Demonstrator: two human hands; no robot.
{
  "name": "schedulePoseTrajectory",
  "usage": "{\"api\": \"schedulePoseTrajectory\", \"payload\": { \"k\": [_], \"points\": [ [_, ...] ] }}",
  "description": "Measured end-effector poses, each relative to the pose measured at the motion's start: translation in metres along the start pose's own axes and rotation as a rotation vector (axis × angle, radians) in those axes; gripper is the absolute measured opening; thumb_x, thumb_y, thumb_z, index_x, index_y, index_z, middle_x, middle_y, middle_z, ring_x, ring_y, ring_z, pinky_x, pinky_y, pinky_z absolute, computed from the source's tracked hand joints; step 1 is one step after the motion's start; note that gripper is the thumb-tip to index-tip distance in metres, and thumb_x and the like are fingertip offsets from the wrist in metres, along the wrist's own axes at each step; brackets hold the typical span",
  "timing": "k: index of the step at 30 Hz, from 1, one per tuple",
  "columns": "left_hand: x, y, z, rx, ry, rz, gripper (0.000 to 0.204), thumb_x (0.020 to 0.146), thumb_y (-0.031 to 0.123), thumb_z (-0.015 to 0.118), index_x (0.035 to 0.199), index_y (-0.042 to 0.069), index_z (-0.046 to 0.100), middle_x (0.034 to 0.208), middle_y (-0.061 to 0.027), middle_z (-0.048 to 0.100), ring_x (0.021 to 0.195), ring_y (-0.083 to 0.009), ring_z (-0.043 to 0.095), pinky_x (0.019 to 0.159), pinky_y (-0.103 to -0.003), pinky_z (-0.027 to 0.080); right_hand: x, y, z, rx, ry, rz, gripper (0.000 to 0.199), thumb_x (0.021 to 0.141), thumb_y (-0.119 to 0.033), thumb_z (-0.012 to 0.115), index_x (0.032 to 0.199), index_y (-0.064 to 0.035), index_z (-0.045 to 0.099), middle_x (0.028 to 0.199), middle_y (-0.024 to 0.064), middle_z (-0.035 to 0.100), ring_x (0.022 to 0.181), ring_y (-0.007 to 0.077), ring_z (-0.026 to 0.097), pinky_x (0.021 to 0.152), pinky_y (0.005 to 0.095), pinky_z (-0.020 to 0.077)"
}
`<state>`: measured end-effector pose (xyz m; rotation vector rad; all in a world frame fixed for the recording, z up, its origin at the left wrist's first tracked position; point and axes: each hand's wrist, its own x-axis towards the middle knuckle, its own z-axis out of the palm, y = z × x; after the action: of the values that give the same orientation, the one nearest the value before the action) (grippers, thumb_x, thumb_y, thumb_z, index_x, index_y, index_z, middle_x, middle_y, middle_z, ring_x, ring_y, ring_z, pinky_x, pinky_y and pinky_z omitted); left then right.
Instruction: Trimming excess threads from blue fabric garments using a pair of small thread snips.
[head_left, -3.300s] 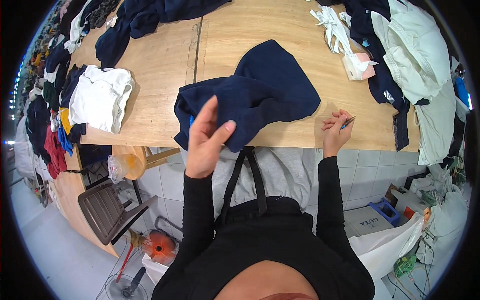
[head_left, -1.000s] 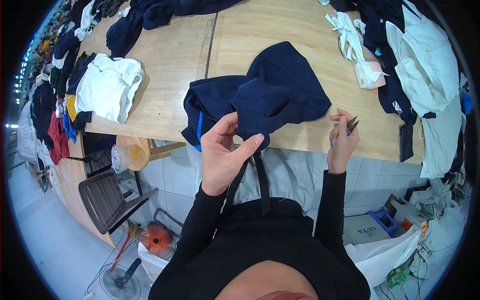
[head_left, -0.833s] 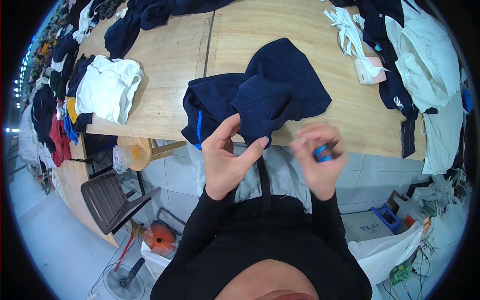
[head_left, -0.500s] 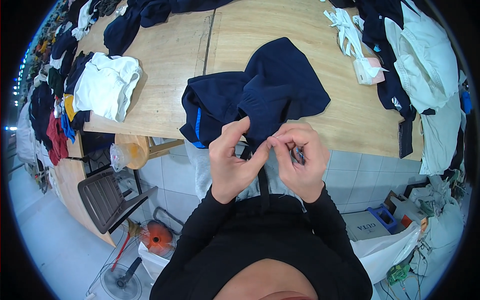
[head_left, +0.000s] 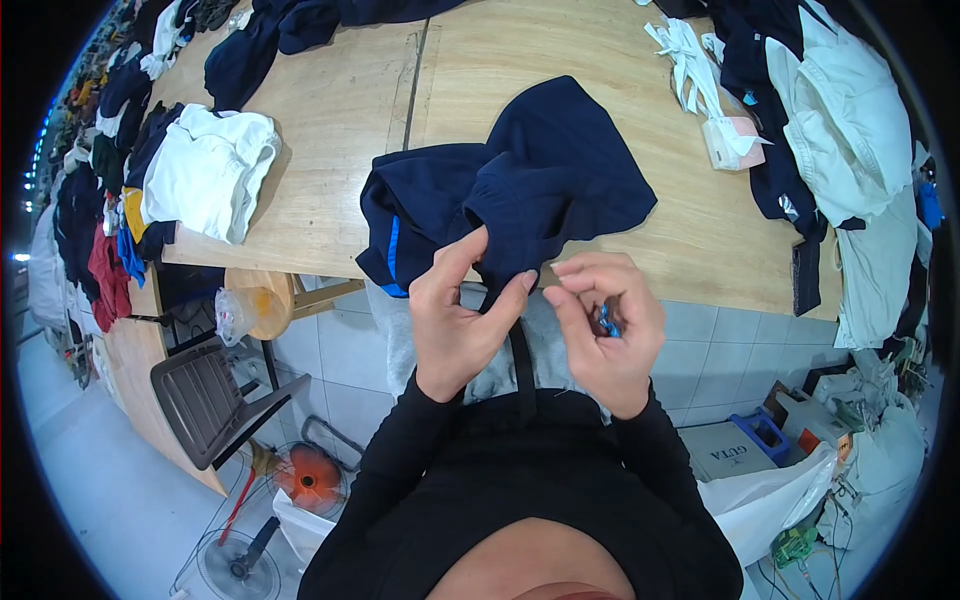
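Left hand [head_left: 462, 320] pinching the near edge of a navy garment [head_left: 510, 200]; right hand [head_left: 605, 330] just beside it, curled around a small blue tool [head_left: 605, 320]. Garment bunched on the wooden table [head_left: 330, 150] just beyond both hands, a white folded pile [head_left: 205, 170] well off to the left.

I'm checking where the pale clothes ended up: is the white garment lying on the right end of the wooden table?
No, the white garment lies at the left end of the wooden table.
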<state>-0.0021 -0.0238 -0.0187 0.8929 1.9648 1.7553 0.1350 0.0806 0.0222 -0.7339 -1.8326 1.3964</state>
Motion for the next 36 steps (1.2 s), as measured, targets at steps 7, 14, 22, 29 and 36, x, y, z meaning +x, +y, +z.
{"api": "schedulePoseTrajectory", "payload": {
  "k": [7,14,22,29,36],
  "points": [
    [0.001,0.002,0.008,-0.051,0.016,-0.172,0.058,0.085,0.001,0.092,0.138,-0.008,0.069,0.128,-0.0116,0.075,0.118,-0.0178,0.069,0.105,-0.032,0.053,0.009,0.022,-0.019,-0.027,0.058,-0.032,0.022,0.088,0.013,0.078,0.102,-0.0014,0.068,0.099,0.01,0.071,0.072,0.0148,0.065,0.065,0.0266,0.0504],
    [0.013,-0.025,-0.034,0.153,0.264,-0.098,0.086,0.099,0.013,0.079,0.17,0.004,0.032,0.161,-0.0286,0.049,0.147,-0.0343,0.051,0.124,-0.044,0.04,0.034,0.107,-0.108,-0.381,0.307,-0.078,0.02,0.095,0.005,0.074,0.114,-0.0002,0.069,0.104,0.0143,0.075,0.093,0.0248,0.077,0.078,0.035,0.059],
    [0.007,-0.084,0.003,0.792,-0.066,0.11,0.084,0.073,0.002,0.084,0.151,0.016,0.057,0.169,-0.0241,0.041,0.156,-0.0516,0.034,0.128,-0.058,0.03,0.01,0.196,-0.14,-0.941,0.572,0.28,0.035,0.092,-0.012,0.074,0.125,-0.0071,0.066,0.119,0.0159,0.07,0.105,0.0395,0.072,0.086,0.0485,0.0584],
    [0.081,-0.062,-0.019,0.294,-0.153,0.123,0.056,0.08,-0.014,0.058,0.132,0.007,0.064,0.126,-0.019,0.069,0.125,-0.0313,0.064,0.112,-0.04,0.047,0.03,0.216,-0.146,-0.913,0.524,0.247,0.046,0.088,-0.014,0.074,0.133,-0.0111,0.061,0.115,0.0174,0.073,0.097,0.0427,0.073,0.081,0.0545,0.0561],
    [0.13,0.067,-0.065,0.074,0.267,0.466,0.051,0.099,0.004,0.058,0.15,-0.002,0.055,0.144,-0.0156,0.061,0.135,-0.0269,0.058,0.12,-0.039,0.043,0.023,0.216,-0.147,-0.775,0.594,0.297,0.046,0.09,-0.016,0.075,0.134,-0.012,0.062,0.106,0.0161,0.079,0.095,0.0404,0.077,0.082,0.0501,0.0595]
  ]
}}
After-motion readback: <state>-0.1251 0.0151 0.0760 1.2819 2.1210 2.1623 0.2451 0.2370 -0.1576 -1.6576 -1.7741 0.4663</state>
